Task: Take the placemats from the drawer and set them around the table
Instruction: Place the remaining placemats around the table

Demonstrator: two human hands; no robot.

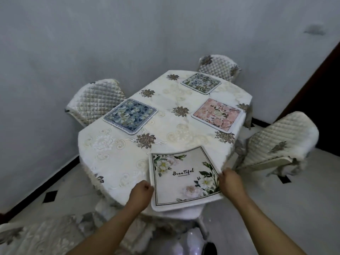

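A white placemat (pixel 184 179) printed with flowers and the word "Beautiful" lies at the near end of the table (pixel 114 155), its near edge hanging slightly over the rim. My left hand (pixel 142 192) grips its left edge with curled fingers. My right hand (pixel 229 179) pinches its right edge. Three other placemats lie flat on the cream tablecloth: a blue floral one (pixel 130 115) at the left, a pink floral one (pixel 216 115) at the right, and a green floral one (pixel 201 82) at the far end.
Quilted cream chairs stand around the table: one at the left (pixel 95 100), one at the far end (pixel 219 66), one at the right (pixel 279 144) and one at the near left (pixel 36 236). A grey wall (pixel 110 43) runs close behind. Pale tiled floor (pixel 287 208) lies to the right.
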